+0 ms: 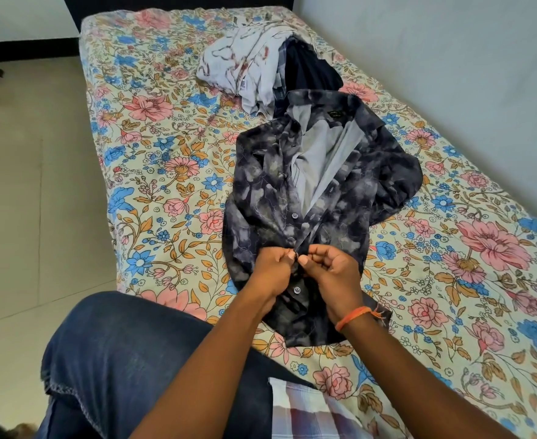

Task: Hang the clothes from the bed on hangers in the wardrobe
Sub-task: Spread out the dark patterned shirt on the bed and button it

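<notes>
Bed (153,172), single, covered by a floral sheet in pink, blue and orange on cream; its right edge ran along a pale wall (450,58), its left edge faced a tiled floor (23,185).

Dark shirt (324,191), mottled navy and grey, lay flat along the middle of the bed, collar toward the head end, hem at the near edge; upper placket lay open on a pale grey lining, lower part buttoned.

Heap of clothes (254,68), white printed fabric over dark and checked pieces, sat just beyond the collar, toward the head end.

Left hand (273,267), fingers curled, pinched the shirt's placket low down.

Right hand (333,267), fingers curled, pinched the opposite placket edge, thumb touching the left thumb; orange thread band (354,316) circled its wrist.

Button (297,289) showed just below the hands.
</notes>
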The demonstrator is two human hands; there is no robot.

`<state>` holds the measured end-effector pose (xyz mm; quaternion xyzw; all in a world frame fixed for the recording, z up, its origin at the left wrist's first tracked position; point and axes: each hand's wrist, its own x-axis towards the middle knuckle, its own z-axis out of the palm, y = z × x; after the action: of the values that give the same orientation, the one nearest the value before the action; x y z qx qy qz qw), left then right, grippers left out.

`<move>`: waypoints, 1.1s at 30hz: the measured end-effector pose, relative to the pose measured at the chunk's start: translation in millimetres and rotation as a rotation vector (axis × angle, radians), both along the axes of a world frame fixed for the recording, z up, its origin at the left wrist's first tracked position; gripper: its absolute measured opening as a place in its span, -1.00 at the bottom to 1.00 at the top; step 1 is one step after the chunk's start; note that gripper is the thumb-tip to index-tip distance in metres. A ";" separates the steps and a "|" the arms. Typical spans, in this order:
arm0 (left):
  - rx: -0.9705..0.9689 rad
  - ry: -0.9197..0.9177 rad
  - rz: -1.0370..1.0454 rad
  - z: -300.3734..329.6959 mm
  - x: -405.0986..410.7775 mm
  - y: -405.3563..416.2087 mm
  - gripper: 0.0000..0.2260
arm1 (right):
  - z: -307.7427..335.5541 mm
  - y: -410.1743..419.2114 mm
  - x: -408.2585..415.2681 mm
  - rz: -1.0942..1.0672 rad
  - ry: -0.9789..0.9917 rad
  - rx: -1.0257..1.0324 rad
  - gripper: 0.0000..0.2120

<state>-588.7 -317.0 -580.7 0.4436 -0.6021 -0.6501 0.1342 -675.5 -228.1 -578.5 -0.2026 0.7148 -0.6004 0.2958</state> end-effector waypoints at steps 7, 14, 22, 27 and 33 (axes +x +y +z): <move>-0.096 -0.013 0.058 -0.3 -0.4 2.6 -0.66 | -4.0 -4.6 -3.8 0.009 -0.108 -0.042 -0.82; -0.170 -0.024 0.024 -5.5 -1.6 4.6 -0.71 | -9.3 -0.4 -4.4 -0.003 -0.031 0.009 -0.76; -0.425 -0.099 -0.045 0.8 1.9 5.7 -0.72 | 0.6 4.3 -11.8 -0.021 0.059 0.033 -0.86; -0.825 -0.282 -0.049 13.6 0.2 19.6 -0.87 | 10.5 -11.4 -32.4 -0.204 0.165 0.045 -0.94; -0.844 -0.219 -0.037 31.2 -24.3 -8.1 -0.73 | 13.0 -45.8 -43.7 -0.198 0.177 0.114 -0.83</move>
<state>-613.1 -325.1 -549.5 0.4052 -0.8336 -0.2987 0.2274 -719.2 -273.9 -565.5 -0.1659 0.7876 -0.5648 0.1819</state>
